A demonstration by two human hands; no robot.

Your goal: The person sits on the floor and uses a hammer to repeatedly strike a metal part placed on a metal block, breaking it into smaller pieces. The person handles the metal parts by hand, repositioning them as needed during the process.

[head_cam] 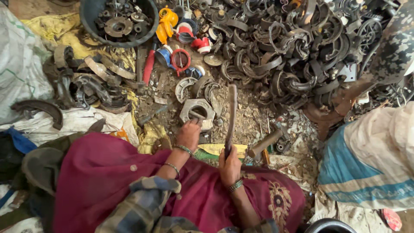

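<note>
My left hand (pixel 189 133) reaches forward and grips a dark curved metal piece (pixel 197 115) that rests on a grey square metal block (pixel 197 109) on the dirt floor. My right hand (pixel 229 165) is closed around the handle of a long flat metal tool (pixel 231 113) that points away from me, its blade raised just right of the block. Both wrists wear bangles. A maroon cloth covers my lap below both hands.
A big heap of dark curved metal shoes (pixel 276 47) fills the far right. A dark tub (pixel 118 21) of parts stands far left, coloured plastic pieces (pixel 181 39) beside it. More shoes (pixel 92 84) lie left. Sacks (pixel 371 159) sit right. A hammer (pixel 264 143) lies nearby.
</note>
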